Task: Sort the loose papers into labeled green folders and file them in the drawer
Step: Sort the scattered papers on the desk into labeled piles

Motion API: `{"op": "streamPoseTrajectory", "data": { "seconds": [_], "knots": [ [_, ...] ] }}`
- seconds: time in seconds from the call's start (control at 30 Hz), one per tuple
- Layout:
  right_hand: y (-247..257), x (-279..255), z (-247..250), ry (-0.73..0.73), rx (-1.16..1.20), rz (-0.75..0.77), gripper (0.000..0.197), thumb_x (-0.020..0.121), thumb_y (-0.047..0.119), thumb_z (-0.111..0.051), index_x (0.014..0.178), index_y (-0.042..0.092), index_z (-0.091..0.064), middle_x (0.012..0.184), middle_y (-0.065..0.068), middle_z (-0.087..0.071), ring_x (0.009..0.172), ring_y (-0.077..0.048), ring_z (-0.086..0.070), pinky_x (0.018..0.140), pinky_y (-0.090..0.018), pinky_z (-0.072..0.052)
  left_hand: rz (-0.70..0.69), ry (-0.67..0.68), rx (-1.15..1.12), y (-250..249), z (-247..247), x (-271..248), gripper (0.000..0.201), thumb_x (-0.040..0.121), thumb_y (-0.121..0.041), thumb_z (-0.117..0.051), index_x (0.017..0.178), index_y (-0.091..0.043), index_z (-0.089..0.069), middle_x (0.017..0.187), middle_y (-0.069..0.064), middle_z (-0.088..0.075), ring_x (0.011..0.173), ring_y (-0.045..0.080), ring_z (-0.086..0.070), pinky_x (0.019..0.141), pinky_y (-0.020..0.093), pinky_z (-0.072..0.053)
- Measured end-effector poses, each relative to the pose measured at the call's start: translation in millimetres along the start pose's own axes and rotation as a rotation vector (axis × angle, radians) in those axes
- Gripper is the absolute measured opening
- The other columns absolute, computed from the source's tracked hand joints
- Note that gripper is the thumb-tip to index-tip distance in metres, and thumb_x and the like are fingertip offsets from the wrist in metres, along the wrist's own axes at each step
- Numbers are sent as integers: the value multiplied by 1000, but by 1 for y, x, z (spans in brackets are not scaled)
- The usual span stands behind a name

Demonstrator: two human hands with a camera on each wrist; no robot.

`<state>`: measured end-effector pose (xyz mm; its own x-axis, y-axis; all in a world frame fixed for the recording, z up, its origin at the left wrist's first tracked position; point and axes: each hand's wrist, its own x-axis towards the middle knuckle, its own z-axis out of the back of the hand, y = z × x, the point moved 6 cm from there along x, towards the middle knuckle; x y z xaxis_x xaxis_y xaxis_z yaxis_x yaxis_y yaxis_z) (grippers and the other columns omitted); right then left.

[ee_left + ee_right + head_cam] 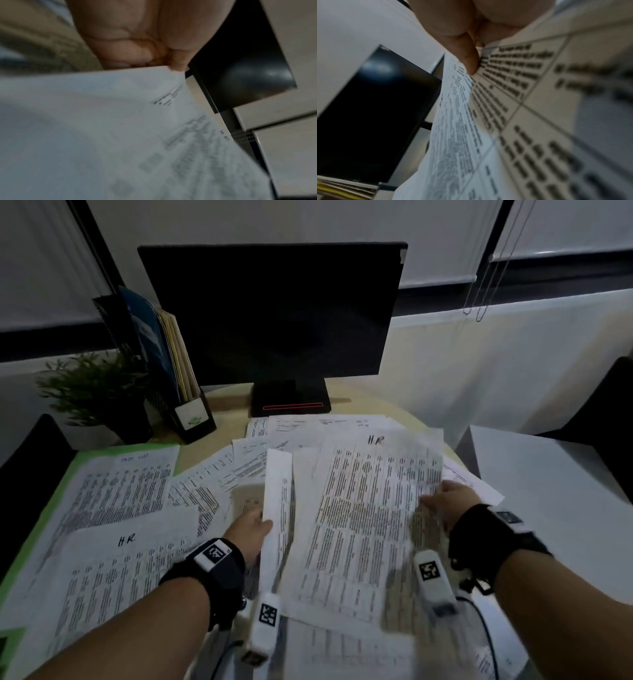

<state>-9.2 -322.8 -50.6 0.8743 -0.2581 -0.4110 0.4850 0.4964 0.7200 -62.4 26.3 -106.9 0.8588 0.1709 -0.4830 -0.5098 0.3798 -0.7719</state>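
White printed paper covers most of the pale beige desk top (219,402). Items as seen:

Loose white printed sheets (308,426), overlapping, fanned across the middle of the desk up to the monitor's foot.

Raised white sheet headed "HR" in handwriting (370,508), dense with small table text, held above the spread near the desk's front edge. The right hand (448,501) pinches its right edge; the wrist view shows a finger (469,58) curled onto the printed face.

Narrow-looking white sheet seen nearly edge-on (277,501), just left of the raised sheet. The left hand (250,532) grips it, fingers (123,51) curled at its upper edge; the print is blurred in that view.

Open bright green paper folder (82,460), flat at the desk's left edge, with printed sheets lying on it; the upper one bears a handwritten heading too faint to read.

White sheet marked "H.R." (126,542), lying at the front left, overlapping the folder's papers.

Black flat monitor, screen dark (274,313), at the back edge, its black foot showing a red outlined strip.

Black upright file holder with blue and cream folders (171,364), back left corner, beside the monitor.

Small green potted plant in a dark pot (92,388), left of the file holder.

White block-shaped cabinet or box (548,474), off the desk's right edge.

Black wrist straps with white tagged camera units on both forearms.
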Motion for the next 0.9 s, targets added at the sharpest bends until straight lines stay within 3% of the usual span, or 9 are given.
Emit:
{"op": "streamPoseTrajectory", "data": {
  "seconds": [0.07, 0.13, 0.27, 0.37, 0.43, 0.53, 0.67, 0.8, 0.9],
  "knots": [
    [-15, -2, -21, 46, -159, -50, 35, 90, 13, -61, 122, -1, -56, 113, -19, -61, 103, -30, -59, 80, -30, -48, 145, 74, -177, 34, -15, 13, 86, 68, -70, -67, 135, -19, -49, 139, 7, -51, 125, 30, -49, 106, 49, -40],
    [-27, -4, -44, 90, -187, -80, 39, 90, 13, -61, 125, -1, -54, 125, -20, -58, 115, -32, -56, 90, -32, -46, 197, 117, -219, 73, -30, 33, 112, 49, -80, -71, 142, -27, -41, 147, 5, -43, 135, 32, -40, 109, 57, -30],
    [-32, -7, -74, 148, -108, -62, 22, 90, 7, -56, 109, 0, -62, 95, -15, -66, 82, -26, -63, 80, -35, -54, 119, 120, -16, 58, -38, 20, 85, 61, -32, -77, 139, -16, -45, 123, 7, -62, 111, 28, -59, 100, 42, -47],
    [-32, 1, -58, 53, -294, -68, 38, 90, 26, -59, 126, 15, -57, 118, -10, -61, 92, -24, -62, 82, -30, -50, 96, -12, 69, 56, -26, 29, 57, 78, -6, -67, 132, -15, -50, 115, 9, -64, 103, 27, -59, 92, 32, -49],
    [-41, 7, -41, -35, -498, -163, 56, 85, 42, -62, 132, 15, -49, 132, -13, -48, 109, -31, -55, 94, -37, -47, 89, -37, 91, 57, -21, 35, 54, 81, -2, -61, 133, -14, -50, 113, 10, -64, 101, 28, -60, 88, 33, -50],
    [-59, 12, -40, 22, -486, -307, 73, 75, 50, -71, 126, 3, -50, 123, -18, -54, 104, -33, -56, 89, -39, -50, 75, -65, 128, 59, -19, 36, 54, 84, -1, -61, 134, -14, -48, 115, 10, -63, 102, 26, -58, 84, 28, -46],
    [-60, 15, -47, 55, -299, -282, 42, 79, 25, -74, 103, -1, -53, 84, -11, -61, 78, -27, -61, 55, -26, -47, 111, -72, 128, 64, -18, 36, 52, 84, -6, -64, 132, -14, -46, 116, 7, -61, 105, 26, -56, 95, 33, -45],
    [-44, 18, -38, -26, -317, -129, 14, 85, 18, -63, 85, 11, -51, 89, -9, -59, 85, -27, -59, 76, -35, -52, 132, -68, 119, 66, -16, 37, 50, 83, -6, -65, 130, -13, -48, 116, 8, -62, 106, 27, -57, 98, 37, -45],
    [-27, 21, -10, -131, -374, -12, 17, 86, 18, -59, 72, 13, -50, 77, -8, -54, 75, -25, -50, 68, -28, -40, 132, -61, 120, 68, -16, 37, 51, 82, -9, -66, 129, -16, -48, 120, 7, -62, 106, 28, -57, 99, 41, -46]
  ]
}}
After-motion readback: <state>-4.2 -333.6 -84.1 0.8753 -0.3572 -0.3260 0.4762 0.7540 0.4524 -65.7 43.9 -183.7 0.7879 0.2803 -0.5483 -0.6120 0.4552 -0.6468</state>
